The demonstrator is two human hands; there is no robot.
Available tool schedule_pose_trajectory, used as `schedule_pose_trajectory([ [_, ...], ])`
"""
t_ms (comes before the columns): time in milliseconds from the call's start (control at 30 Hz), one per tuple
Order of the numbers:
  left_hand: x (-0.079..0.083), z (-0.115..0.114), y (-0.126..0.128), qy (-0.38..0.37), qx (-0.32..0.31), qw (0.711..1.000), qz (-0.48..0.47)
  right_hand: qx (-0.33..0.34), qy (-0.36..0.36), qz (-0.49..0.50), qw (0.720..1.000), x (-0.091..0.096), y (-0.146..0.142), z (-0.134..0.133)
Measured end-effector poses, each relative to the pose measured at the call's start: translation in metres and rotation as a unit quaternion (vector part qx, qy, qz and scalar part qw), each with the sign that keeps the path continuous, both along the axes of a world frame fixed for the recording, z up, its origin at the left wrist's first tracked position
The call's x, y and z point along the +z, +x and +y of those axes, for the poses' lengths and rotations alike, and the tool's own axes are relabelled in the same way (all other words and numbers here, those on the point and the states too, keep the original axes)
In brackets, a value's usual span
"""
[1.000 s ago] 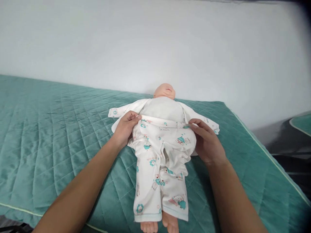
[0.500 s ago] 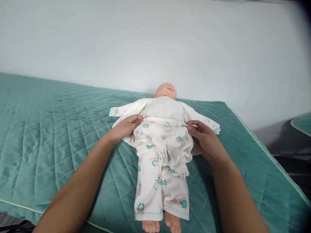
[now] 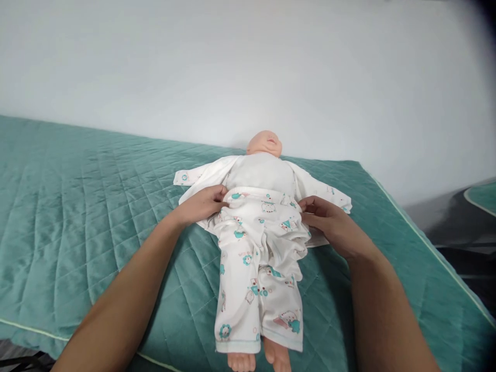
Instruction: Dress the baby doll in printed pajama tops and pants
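Note:
A baby doll (image 3: pixel 265 142) lies on its back, head at the far end and bare feet towards me. White printed baby trousers (image 3: pixel 267 227) cover its legs and come up over the belly, bunched at the hips. Its white printed jacket (image 3: pixel 315 188) is spread open at both sides, with the sleeves stretched outward. At the waist's left side, my left hand (image 3: pixel 203 204) pinches the trouser fabric. My right hand (image 3: pixel 329 222) grips the opposite side just below the waistband, its fingertips partly hidden by the cloth.
A green quilted cover (image 3: pixel 96 206) with pale piping lies under the doll. Behind its far edge rises a plain pale wall (image 3: pixel 232 67). Another green-topped surface (image 3: pixel 484 197) shows at the right edge.
Both hands have moved slightly down the sides of the trousers, and the folded waistband now lies flatter. My right hand has also shifted a little to the right.

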State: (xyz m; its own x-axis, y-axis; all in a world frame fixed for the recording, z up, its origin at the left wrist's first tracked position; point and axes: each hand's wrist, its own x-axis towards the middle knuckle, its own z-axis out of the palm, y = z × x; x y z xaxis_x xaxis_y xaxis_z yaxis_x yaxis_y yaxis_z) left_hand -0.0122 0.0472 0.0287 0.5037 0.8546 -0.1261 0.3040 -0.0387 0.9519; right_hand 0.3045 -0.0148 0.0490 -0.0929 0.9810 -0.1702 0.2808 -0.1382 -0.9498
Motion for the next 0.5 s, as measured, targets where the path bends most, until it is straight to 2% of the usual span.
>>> schedule_pose_trajectory([
  [133, -0.004, 0.001, 0.006, -0.006, 0.054, 0.998, -0.032, -0.023, -0.008, -0.073, 0.997, -0.006, -0.004, 0.004],
  [300, -0.004, 0.002, 0.013, -0.016, 0.123, 0.992, -0.024, -0.043, 0.059, -0.202, 0.977, -0.014, -0.010, 0.009],
  [400, -0.004, 0.005, 0.013, 0.013, 0.108, 0.994, 0.004, -0.036, 0.076, -0.218, 0.972, -0.016, -0.012, 0.008],
  [500, 0.000, 0.008, 0.010, 0.017, 0.066, 0.998, -0.001, -0.007, 0.058, -0.139, 0.989, -0.013, -0.013, 0.005],
])
